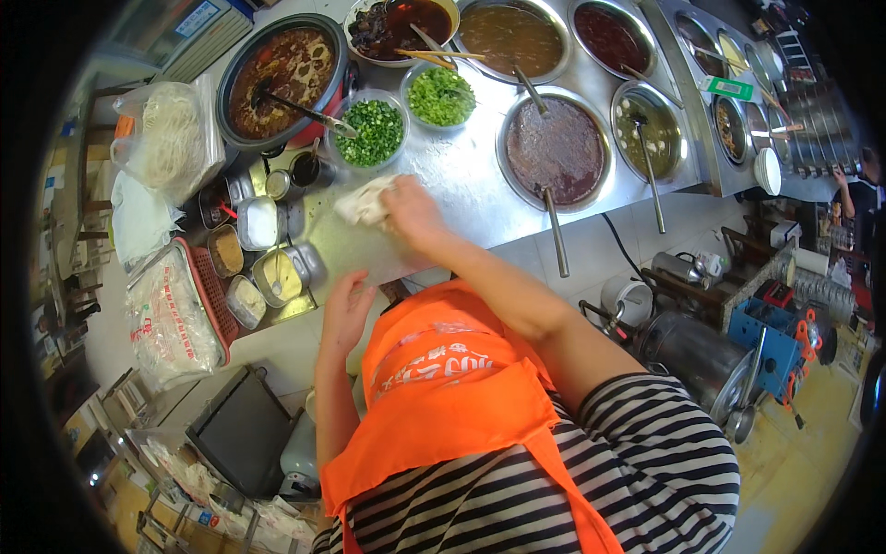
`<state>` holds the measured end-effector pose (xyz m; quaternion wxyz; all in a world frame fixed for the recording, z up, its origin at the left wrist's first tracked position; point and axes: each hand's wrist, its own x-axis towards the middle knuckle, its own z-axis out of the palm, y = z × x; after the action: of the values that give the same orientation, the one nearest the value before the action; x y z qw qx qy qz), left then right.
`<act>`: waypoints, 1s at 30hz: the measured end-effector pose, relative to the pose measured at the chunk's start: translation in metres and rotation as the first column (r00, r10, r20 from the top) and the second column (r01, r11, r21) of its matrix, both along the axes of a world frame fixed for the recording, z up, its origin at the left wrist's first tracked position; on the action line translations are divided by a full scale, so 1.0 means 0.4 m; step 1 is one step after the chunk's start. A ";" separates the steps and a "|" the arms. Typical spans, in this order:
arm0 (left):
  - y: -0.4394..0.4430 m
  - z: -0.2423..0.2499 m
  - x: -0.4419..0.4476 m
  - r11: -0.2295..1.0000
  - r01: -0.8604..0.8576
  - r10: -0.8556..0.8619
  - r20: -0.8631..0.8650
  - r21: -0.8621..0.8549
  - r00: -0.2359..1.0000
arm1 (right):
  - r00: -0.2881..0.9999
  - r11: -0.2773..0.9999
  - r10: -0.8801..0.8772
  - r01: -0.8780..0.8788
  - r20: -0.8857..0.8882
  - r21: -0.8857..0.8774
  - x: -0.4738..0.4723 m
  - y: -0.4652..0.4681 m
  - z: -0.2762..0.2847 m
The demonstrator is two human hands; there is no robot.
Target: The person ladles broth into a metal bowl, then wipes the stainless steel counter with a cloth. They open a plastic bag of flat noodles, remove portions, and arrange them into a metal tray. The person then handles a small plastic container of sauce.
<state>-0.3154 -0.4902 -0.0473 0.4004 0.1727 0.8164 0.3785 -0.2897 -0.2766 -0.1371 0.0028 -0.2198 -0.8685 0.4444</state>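
My right hand (415, 211) presses a crumpled white cloth (365, 202) onto the stainless steel counter (450, 176). Just beyond the cloth stands a clear tub of chopped green onions (369, 131), and beside it a tub of lighter chopped greens (441, 95). My left hand (349, 305) hangs at the counter's front edge, holding nothing, its fingers loosely apart. Nearest to it is a metal container of yellowish seasoning (277, 277) with a spoon inside. Part of the cloth is hidden under my right fingers.
A large pot of red-brown broth (280, 83) with a ladle stands back left. Sunken round pots, one of dark red sauce (556, 149), fill the right; ladle handles (556, 239) jut past the edge. Bagged noodles (166, 135) and a red basket (208, 298) lie left. A person (862, 201) stands far right.
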 end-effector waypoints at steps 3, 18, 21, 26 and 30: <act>-0.039 0.000 0.033 0.991 -0.101 0.108 0.081 -0.086 0.991 | 0.997 0.939 -0.051 0.069 -0.061 0.338 0.082 0.112 0.026; -0.182 0.000 0.054 0.988 -0.071 0.090 0.139 -0.134 0.986 | 0.989 0.871 -0.002 0.074 -0.149 0.486 0.231 0.066 -0.040; -0.195 -0.005 0.054 0.990 -0.060 0.079 0.145 -0.128 0.986 | 0.983 0.773 -0.142 0.186 -0.120 0.606 0.125 0.164 -0.059; -0.200 0.006 0.057 0.981 -0.039 0.066 0.136 -0.191 0.988 | 0.944 0.809 -0.327 0.307 -0.051 0.500 0.014 0.292 -0.084; -0.220 0.014 0.070 0.987 -0.075 0.096 0.142 -0.144 0.985 | 0.916 0.841 -0.395 0.389 -0.064 0.376 0.102 0.218 -0.055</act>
<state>-0.2875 -0.5782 -0.0419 0.4543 0.0808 0.8154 0.3496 -0.2491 -0.1894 -0.1591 0.1292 -0.3913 -0.8746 0.2553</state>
